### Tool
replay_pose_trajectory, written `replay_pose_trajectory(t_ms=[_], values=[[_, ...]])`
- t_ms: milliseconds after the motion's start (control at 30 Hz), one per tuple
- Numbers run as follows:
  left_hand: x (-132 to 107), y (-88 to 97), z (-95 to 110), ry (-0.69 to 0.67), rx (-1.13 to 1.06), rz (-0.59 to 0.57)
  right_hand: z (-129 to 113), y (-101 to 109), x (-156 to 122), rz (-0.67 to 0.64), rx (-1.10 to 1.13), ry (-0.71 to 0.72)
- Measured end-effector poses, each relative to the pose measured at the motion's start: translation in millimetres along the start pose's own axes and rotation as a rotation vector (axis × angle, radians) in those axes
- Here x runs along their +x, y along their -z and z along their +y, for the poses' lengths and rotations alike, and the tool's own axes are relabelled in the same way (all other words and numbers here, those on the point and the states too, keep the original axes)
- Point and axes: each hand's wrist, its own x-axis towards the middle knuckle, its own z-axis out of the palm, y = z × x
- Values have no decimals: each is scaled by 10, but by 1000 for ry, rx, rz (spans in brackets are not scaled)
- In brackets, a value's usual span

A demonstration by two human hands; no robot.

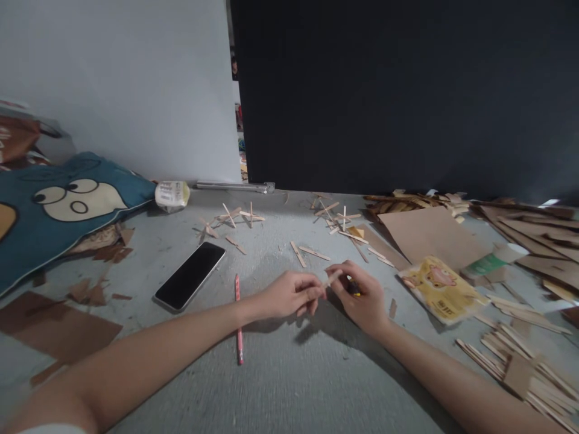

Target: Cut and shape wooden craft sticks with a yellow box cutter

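Observation:
My left hand (292, 293) and my right hand (362, 296) meet over the grey floor, both pinching a short wooden stick (333, 277) between their fingertips. A small dark tool with a yellow tip (353, 289) is tucked in my right hand as well. A red pencil (237, 319) lies on the floor under my left forearm. Loose wooden sticks (304, 253) lie just beyond my hands.
A black phone (190, 275) lies to the left. Glued stick crosses (235, 217) are scattered farther back. Cardboard sheets (429, 235), a yellow packet (438, 288) and a stick pile (520, 361) fill the right side. A blue cushion (58, 205) sits far left.

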Motion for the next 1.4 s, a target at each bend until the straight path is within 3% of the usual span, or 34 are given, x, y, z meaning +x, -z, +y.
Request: replay_pose_trajectory(t_ms=[167, 300, 400, 467, 567, 667, 800, 1000, 1133, 1233, 1400], values=[[48, 10, -29, -112, -86, 355, 25, -34, -50, 30, -92, -74], [66, 1, -38, -118, -85, 452, -26, -4, -68, -82, -123, 41], [63, -6, -41, -116, -73, 470, -96, 46, -36, -118, -172, 133], [64, -9, -44, -114, -67, 483, -153, 76, -2, -155, -218, 94], [69, -14, -49, -113, -78, 493, -254, 92, 40, -241, -209, -55], [66, -17, -51, -109, -61, 500, -343, 73, 60, -310, 0, -282], [58, -12, -40, -104, -20, 503, -379, 50, 66, -284, 219, -497], [74, 13, -47, -120, -99, 515, -293, 49, 57, -131, 277, -451], [82, 33, -116, -128, -138, 494, -202, 16, 68, -202, 455, -563], [84, 38, -160, -57, -115, 468, -158, -12, 82, -255, 566, -637], [79, 10, -166, 8, -80, 407, -171, -40, 72, -235, 596, -663]])
